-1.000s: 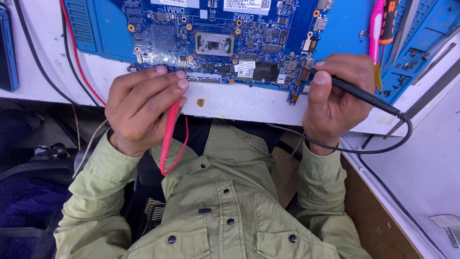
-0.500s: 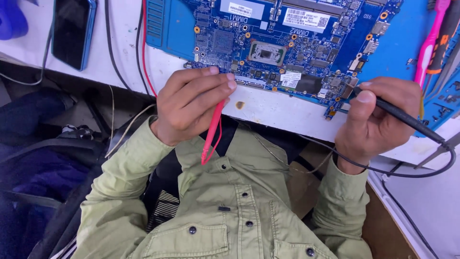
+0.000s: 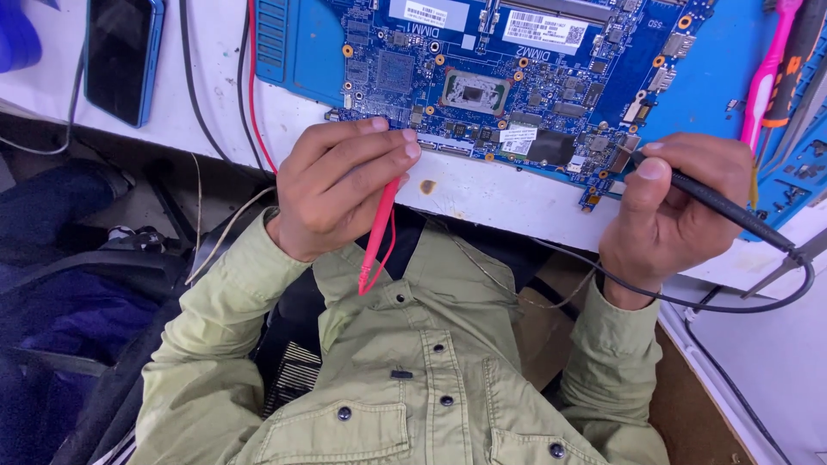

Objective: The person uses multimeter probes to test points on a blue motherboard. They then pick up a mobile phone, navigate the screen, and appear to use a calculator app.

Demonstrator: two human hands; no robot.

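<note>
A blue circuit board (image 3: 517,77) lies on a blue mat on the white bench. My left hand (image 3: 340,185) grips a red test probe (image 3: 376,232), its tip hidden under my fingers at the board's near edge, its tail pointing down toward my shirt. My right hand (image 3: 668,207) holds a black test probe (image 3: 728,209) like a pen, with the tip touching the board's lower right edge. A black lead (image 3: 689,301) loops from that probe below my wrist.
A phone in a blue case (image 3: 121,56) lies at the bench's left. Red and black wires (image 3: 250,95) run down beside the mat. A pink-handled tool (image 3: 762,82) and blue trays (image 3: 797,172) sit at the right. A dark bag (image 3: 60,293) is on the floor.
The view has shifted, so board and hands sit further right and lower in the frame. Both hands keep the probes at the board's near edge.
</note>
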